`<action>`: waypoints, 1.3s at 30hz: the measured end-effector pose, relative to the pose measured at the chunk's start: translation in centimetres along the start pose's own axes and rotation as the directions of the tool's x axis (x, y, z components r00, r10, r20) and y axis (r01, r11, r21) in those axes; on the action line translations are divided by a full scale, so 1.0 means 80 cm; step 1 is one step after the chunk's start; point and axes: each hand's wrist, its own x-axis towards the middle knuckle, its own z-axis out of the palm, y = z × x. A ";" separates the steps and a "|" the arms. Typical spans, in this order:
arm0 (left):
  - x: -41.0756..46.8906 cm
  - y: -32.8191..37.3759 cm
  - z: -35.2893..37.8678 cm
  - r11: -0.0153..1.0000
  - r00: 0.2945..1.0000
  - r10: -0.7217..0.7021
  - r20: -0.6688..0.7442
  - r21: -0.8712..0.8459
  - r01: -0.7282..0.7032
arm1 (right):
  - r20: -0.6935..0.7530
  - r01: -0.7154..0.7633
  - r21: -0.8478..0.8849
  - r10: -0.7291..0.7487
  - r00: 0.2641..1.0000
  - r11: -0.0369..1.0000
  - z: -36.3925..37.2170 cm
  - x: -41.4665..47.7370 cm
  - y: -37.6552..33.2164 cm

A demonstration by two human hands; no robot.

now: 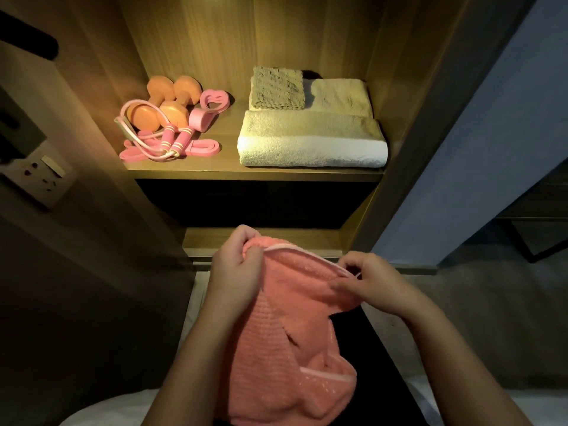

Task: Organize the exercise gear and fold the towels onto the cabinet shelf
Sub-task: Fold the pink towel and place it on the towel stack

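While below the shelf (221, 167), pink towel (276, 333) in left hand (236, 267) and right hand (376, 284) grip.

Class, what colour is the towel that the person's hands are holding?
The towel is salmon pink with a paler pink edge band, seen in the head view.

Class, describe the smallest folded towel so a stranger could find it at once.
On the lit cabinet shelf, look right, behind the large white towel. The small towel sits at the back, left of the cream towel; it alone is greyish and bumpy.
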 end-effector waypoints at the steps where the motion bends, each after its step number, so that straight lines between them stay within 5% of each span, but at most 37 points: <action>1: 0.007 0.003 -0.004 0.999 1.000 0.028 -0.005 0.040 -0.028 | -0.061 0.022 0.006 -0.021 0.998 1.000 -0.006 0.002 0.000; 7: 0.048 0.018 -0.016 0.928 0.994 0.041 0.098 0.364 -0.074 | -0.340 0.206 0.213 -0.125 0.932 0.955 -0.046 0.024 -0.048; 12: 0.077 0.078 -0.007 0.930 0.923 0.240 0.302 0.200 -0.307 | -0.320 0.376 0.069 -0.337 0.886 0.924 -0.098 0.046 -0.131; 16: 0.108 0.151 -0.014 0.874 0.881 0.460 0.106 0.122 -0.471 | -0.341 0.425 -0.049 -0.415 0.844 0.904 -0.152 0.055 -0.189; 21: 0.148 0.233 -0.064 0.844 0.836 0.537 -0.112 0.080 -0.531 | -0.260 0.326 -0.068 -0.332 0.907 0.943 -0.206 0.061 -0.204; 25: 0.169 0.261 -0.088 0.850 0.840 0.524 -0.140 0.155 -0.504 | -0.486 0.401 0.033 -0.336 0.807 0.916 -0.230 0.067 -0.214; 30: 0.175 0.284 -0.085 0.838 0.852 0.524 0.006 0.174 -0.517 | -0.591 0.499 -0.114 -0.462 0.661 0.859 -0.250 0.070 -0.263; 35: 0.176 0.300 -0.072 0.786 0.791 0.608 0.069 0.089 -0.612 | -0.563 0.486 -0.197 -0.504 0.655 0.852 -0.266 0.074 -0.302; 39: 0.191 0.308 -0.077 0.790 0.792 0.606 -0.072 0.170 -0.589 | -0.545 0.454 -0.254 -0.515 0.662 0.854 -0.284 0.077 -0.310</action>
